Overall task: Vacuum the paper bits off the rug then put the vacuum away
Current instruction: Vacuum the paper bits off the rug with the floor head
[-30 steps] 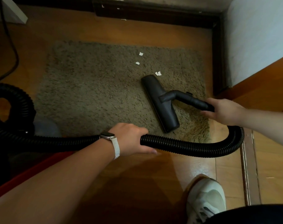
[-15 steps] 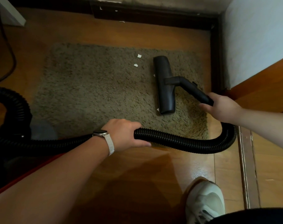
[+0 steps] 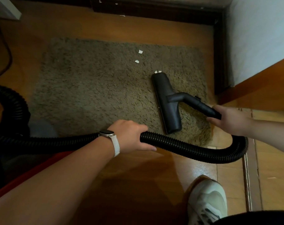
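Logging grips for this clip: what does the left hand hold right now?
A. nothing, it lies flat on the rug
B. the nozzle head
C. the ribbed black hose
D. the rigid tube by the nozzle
C: the left hand has its fingers curled round the ribbed hose, while the right hand is the one gripping the rigid tube behind the nozzle.

head camera looks down, close above floor.
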`<state>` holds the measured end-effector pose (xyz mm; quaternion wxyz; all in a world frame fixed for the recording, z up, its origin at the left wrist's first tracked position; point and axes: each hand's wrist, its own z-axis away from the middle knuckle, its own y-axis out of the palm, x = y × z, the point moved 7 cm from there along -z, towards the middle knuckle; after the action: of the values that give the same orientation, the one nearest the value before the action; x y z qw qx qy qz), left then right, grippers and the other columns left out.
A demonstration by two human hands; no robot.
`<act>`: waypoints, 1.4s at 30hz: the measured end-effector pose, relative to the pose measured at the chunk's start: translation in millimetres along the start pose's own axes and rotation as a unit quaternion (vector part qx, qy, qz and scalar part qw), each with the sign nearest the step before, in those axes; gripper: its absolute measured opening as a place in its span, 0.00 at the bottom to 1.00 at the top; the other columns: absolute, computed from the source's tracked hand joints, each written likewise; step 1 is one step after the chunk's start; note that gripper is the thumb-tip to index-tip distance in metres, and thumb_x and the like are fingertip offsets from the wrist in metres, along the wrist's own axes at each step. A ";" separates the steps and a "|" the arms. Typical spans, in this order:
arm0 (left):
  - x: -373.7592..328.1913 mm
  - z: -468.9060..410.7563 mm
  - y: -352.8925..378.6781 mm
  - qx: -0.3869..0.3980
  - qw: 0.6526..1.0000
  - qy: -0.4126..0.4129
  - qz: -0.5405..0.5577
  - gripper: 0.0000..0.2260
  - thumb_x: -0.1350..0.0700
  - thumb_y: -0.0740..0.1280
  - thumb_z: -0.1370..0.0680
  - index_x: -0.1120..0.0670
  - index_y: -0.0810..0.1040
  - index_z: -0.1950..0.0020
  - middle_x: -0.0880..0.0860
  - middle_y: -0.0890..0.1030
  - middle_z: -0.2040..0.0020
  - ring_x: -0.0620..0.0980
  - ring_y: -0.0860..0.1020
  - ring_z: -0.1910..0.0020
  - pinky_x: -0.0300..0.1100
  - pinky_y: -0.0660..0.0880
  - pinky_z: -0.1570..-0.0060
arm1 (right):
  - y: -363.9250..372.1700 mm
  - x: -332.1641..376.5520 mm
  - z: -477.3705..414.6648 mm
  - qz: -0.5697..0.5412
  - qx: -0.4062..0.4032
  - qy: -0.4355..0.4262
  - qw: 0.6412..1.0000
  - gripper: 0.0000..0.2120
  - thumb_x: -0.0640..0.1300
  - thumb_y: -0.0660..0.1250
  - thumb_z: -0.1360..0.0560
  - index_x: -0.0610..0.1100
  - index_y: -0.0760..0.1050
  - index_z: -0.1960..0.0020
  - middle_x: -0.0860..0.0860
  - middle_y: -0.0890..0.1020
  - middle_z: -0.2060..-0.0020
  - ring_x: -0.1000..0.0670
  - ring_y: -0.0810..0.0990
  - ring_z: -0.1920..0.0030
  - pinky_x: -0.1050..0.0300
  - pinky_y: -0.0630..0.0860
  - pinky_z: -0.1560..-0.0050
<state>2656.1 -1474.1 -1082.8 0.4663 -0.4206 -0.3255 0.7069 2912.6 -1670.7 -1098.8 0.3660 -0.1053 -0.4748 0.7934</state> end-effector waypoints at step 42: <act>38.8 10.7 -7.6 -0.040 0.997 -0.065 0.027 0.28 0.21 0.55 0.33 0.43 0.74 0.52 0.42 0.76 0.63 0.43 0.77 0.62 0.41 0.76 0.61 | -29.6 41.8 -70.9 -0.072 0.010 0.066 0.995 0.16 0.60 0.62 0.20 0.48 0.72 0.42 0.46 0.81 0.59 0.46 0.81 0.61 0.48 0.79 0.61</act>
<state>2641.2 -1435.9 -1083.0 0.4074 -0.4010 -0.3715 0.7316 2933.7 -1586.0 -1104.0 0.4538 -0.1194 -0.4479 0.7611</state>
